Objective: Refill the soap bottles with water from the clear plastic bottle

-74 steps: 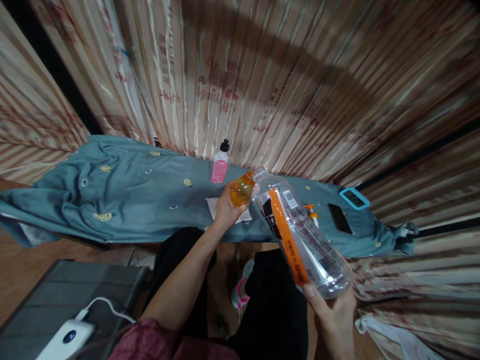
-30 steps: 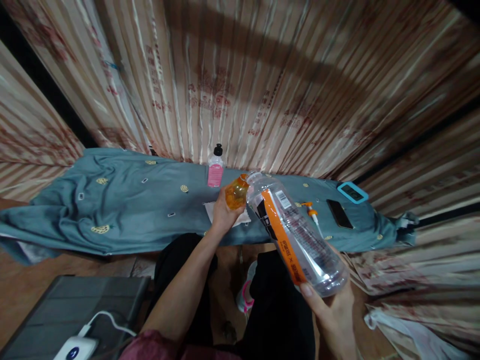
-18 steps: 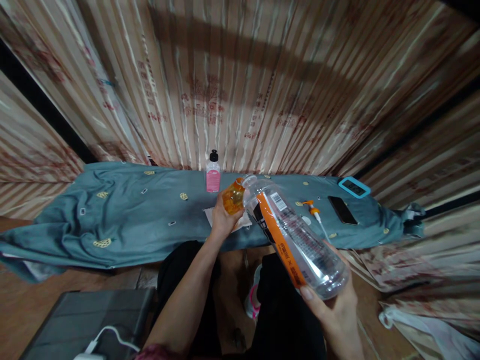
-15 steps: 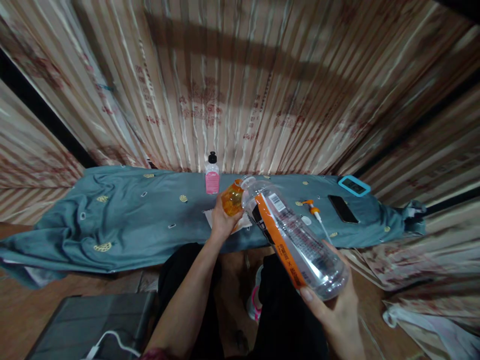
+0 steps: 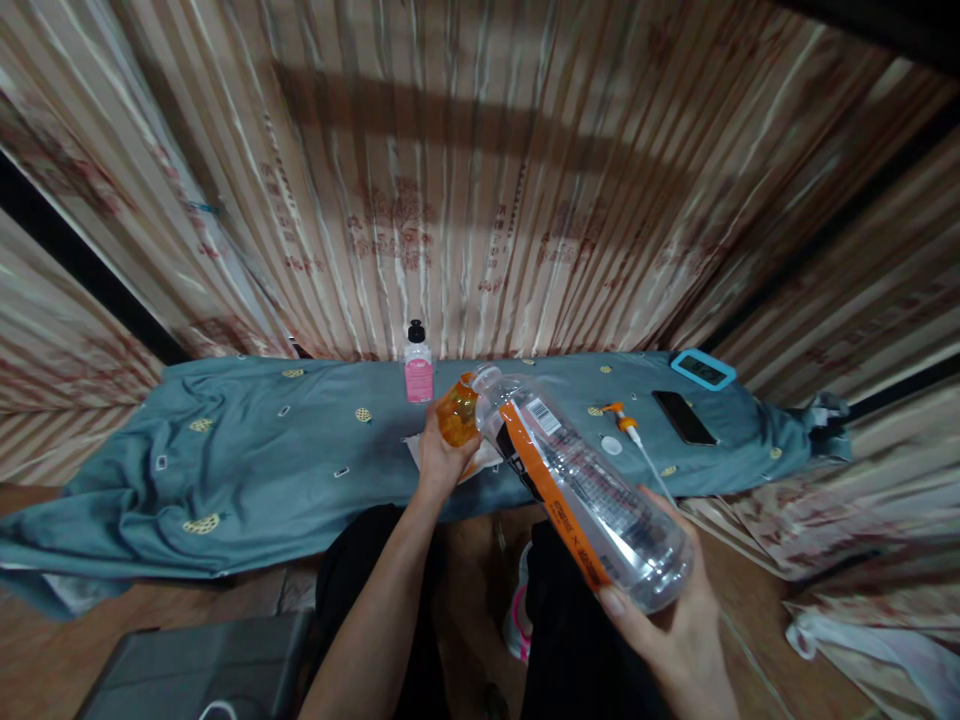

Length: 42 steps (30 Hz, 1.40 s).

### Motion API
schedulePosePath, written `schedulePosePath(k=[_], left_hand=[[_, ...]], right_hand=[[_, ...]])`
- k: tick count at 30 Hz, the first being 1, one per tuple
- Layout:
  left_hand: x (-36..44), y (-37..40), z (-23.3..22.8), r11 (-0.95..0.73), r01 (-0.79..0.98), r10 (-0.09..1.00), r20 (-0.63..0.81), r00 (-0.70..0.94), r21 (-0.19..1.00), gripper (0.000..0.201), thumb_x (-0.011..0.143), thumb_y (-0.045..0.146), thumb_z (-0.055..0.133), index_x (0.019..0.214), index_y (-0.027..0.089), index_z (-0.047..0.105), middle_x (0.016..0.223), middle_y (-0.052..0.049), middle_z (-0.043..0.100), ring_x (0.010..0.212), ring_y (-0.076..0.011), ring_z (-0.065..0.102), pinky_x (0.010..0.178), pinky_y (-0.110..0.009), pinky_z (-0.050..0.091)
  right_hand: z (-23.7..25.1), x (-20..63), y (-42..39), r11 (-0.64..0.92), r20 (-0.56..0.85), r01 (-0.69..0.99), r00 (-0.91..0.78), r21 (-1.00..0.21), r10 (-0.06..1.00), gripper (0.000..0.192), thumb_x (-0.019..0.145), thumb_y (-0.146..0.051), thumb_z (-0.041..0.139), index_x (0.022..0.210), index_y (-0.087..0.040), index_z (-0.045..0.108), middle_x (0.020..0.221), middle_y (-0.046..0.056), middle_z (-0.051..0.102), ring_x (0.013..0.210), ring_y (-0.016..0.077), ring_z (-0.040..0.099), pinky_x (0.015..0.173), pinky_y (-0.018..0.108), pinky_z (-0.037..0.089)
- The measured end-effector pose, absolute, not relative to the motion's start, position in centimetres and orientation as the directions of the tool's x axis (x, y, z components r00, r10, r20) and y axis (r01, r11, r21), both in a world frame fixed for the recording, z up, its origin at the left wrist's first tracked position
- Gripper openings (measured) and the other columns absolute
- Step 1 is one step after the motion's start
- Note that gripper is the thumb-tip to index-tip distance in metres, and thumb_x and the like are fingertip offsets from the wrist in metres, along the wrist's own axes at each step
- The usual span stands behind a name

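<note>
My right hand (image 5: 667,620) is closed round the base of a large clear plastic bottle (image 5: 600,500) with an orange and black label. The bottle lies tilted, its neck toward the upper left. In my left hand (image 5: 442,455) is a small amber bottle (image 5: 458,412), its top close against the mouth of the clear bottle; I cannot tell whether they touch. Below my left hand a white tissue-like sheet (image 5: 486,458) lies on the cloth. An orange pump head (image 5: 625,422) with a pale tube rests right of the clear bottle, near a white disc (image 5: 611,445).
A pink-labelled bottle with black cap (image 5: 418,370) stands at the back of the blue-green cloth (image 5: 255,450). On the right lie a black phone (image 5: 683,417) and a blue-framed digital clock (image 5: 703,370). Patterned curtains (image 5: 420,180) hang behind. A grey box (image 5: 202,665) sits lower left.
The view has shifted slightly, so the cloth and the things on it appear a little lower. Both hands keep their holds, and the two bottles stay mouth to mouth at much the same tilt.
</note>
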<state>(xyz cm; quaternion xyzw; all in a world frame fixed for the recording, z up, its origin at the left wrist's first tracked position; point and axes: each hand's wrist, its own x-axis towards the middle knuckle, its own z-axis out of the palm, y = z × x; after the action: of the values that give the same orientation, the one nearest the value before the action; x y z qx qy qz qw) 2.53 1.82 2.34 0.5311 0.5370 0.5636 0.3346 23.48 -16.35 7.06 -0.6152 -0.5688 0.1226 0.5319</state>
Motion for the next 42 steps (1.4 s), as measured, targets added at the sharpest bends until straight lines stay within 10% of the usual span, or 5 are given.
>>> schedulePosePath(k=[42], left_hand=[[2.1,1.9,3.0,-0.127,0.253,0.952,0.189,-0.240,0.959,0.067,0.060,0.017,0.079,0.121,0.021,0.053,0.108,-0.007,0.076,0.099,-0.0286,0.075,0.090,-0.041,0.060]], right_hand=[[6.0,25.2,-16.0,0.292,0.516,0.694,0.132,-0.658,0.846,0.082,0.085,-0.051,0.070,0.153,-0.022,0.035,0.141,0.012,0.061,0.120,0.0280,0.068,0.095,0.033,0.057]])
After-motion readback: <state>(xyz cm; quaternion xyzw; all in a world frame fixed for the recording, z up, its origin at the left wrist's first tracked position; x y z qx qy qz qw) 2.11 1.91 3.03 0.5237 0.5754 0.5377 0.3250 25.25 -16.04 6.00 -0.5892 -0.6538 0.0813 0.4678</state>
